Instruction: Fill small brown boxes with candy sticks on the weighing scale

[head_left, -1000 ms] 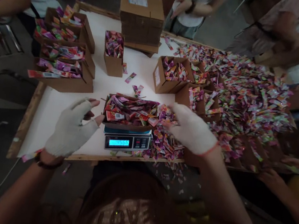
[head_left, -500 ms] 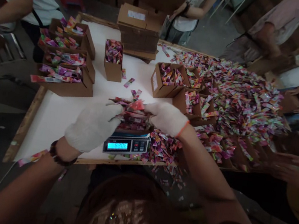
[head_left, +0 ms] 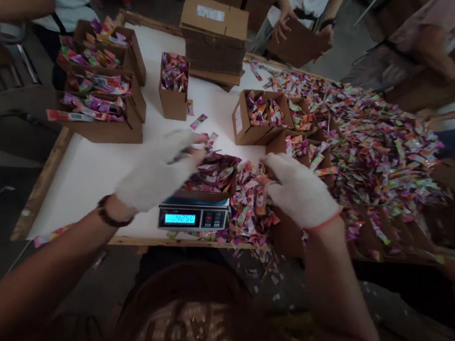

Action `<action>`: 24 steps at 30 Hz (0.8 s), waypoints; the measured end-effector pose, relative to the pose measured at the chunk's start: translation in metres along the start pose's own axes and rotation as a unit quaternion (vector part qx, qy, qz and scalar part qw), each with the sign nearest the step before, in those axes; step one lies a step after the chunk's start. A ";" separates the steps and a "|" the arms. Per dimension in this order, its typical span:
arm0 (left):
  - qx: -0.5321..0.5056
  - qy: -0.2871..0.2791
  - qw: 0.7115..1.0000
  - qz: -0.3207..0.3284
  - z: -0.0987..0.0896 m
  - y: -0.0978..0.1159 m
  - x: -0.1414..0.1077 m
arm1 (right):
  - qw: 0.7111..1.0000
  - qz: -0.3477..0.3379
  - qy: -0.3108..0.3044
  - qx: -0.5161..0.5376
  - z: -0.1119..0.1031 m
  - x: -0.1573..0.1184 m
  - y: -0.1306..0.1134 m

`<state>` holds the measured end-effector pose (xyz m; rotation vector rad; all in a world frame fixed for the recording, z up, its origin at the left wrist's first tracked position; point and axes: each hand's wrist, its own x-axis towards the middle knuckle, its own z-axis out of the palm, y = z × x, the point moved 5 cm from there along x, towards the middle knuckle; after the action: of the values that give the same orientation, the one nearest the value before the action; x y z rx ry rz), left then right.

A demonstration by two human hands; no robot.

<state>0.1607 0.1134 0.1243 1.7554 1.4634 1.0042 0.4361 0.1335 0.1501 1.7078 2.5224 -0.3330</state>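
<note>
At the near edge of the white table [head_left: 74,197], the gloved left hand [head_left: 158,167] hangs open above a cardboard box [head_left: 206,193] of candy packets [head_left: 212,174] sitting on a digital scale [head_left: 192,218] — fingers apart, nothing clearly held. The gloved right hand [head_left: 300,191] rests on a heap of packets [head_left: 250,203] just beside the box — fingers loosely together; whether they grip any, I cannot tell.
</note>
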 end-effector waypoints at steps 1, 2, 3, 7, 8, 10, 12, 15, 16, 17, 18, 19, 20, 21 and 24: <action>-0.004 0.045 0.998 -0.050 -0.018 -0.016 -0.008 | 1.000 -0.018 -0.023 -0.004 0.002 0.011 -0.019; -0.007 0.090 0.991 -0.097 -0.035 -0.031 -0.018 | 0.998 -0.042 -0.050 -0.007 0.005 0.021 -0.038; -0.012 0.130 0.982 -0.139 -0.048 -0.046 -0.028 | 0.995 -0.066 -0.078 -0.012 0.009 0.030 -0.057; -0.060 0.212 0.945 -0.241 -0.070 -0.086 -0.070 | 0.982 -0.099 -0.156 -0.047 0.032 0.063 -0.105; -0.070 0.220 0.939 -0.256 -0.069 -0.091 -0.077 | 0.979 -0.096 -0.173 -0.052 0.042 0.070 -0.111; -0.081 0.229 0.929 -0.278 -0.065 -0.096 -0.088 | 0.973 -0.086 -0.205 -0.056 0.066 0.084 -0.117; -0.084 0.233 0.922 -0.297 -0.059 -0.095 -0.092 | 0.969 -0.090 -0.223 -0.053 0.088 0.096 -0.120; -0.092 0.212 0.916 -0.327 -0.049 -0.092 -0.093 | 0.968 -0.105 -0.225 -0.042 0.098 0.103 -0.118; -0.092 0.202 0.916 -0.334 -0.045 -0.091 -0.092 | 0.969 -0.104 -0.219 -0.036 0.093 0.101 -0.115; -0.092 0.194 0.917 -0.337 -0.043 -0.091 -0.091 | 0.973 -0.097 -0.207 -0.029 0.085 0.097 -0.109; -0.093 0.186 0.918 -0.337 -0.040 -0.092 -0.089 | 0.978 -0.087 -0.191 -0.017 0.073 0.091 -0.102; -0.093 0.181 0.920 -0.336 -0.038 -0.093 -0.087 | 0.982 -0.075 -0.172 0.001 0.059 0.082 -0.093; -0.092 0.177 0.921 -0.335 -0.036 -0.094 -0.084 | 0.986 -0.064 -0.154 0.022 0.044 0.072 -0.081; -0.093 0.173 0.921 -0.336 -0.035 -0.095 -0.082 | 0.988 -0.054 -0.137 0.047 0.030 0.060 -0.068; -0.085 0.158 0.922 -0.343 -0.033 -0.099 -0.076 | 0.990 -0.007 -0.076 0.118 -0.003 0.024 -0.018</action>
<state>0.0763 0.0569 0.0454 0.8555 1.9274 1.0056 0.4108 0.1500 0.1509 1.6647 2.4678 -0.7619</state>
